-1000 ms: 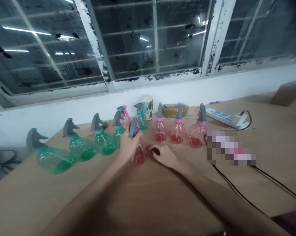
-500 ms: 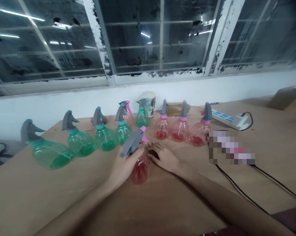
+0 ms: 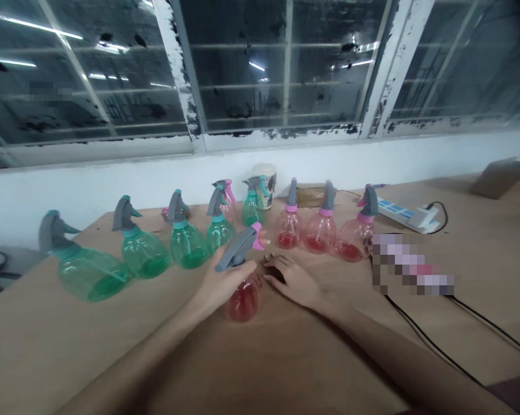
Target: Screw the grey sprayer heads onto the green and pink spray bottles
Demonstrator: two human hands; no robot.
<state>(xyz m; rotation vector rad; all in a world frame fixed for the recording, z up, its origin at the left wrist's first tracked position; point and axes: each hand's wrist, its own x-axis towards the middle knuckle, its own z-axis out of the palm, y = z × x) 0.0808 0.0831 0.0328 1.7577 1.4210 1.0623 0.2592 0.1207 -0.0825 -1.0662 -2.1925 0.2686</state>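
Observation:
A pink spray bottle (image 3: 243,300) with red liquid and a grey and pink trigger head stands near the middle of the table. My left hand (image 3: 225,282) is wrapped round its neck, just below the head. Close by on the right, my right hand (image 3: 295,281) rests on the table with fingers bent and apart, holding nothing. Green spray bottles (image 3: 189,245) with green liquid form a slanting row on the left. Beyond my right hand stand several pink spray bottles (image 3: 317,230) with red liquid.
A patterned cup (image 3: 268,193) and a brown package (image 3: 314,196) sit along the wall. On the right lie a white power strip (image 3: 404,213), a blurred-out object (image 3: 410,265) with black cables, and a brown box (image 3: 499,177). Windows (image 3: 281,63) rise behind the table (image 3: 251,369).
My right hand has drawn slightly away from the held bottle, and a gap shows between them. My left hand keeps its hold. The whole view has shifted a little.

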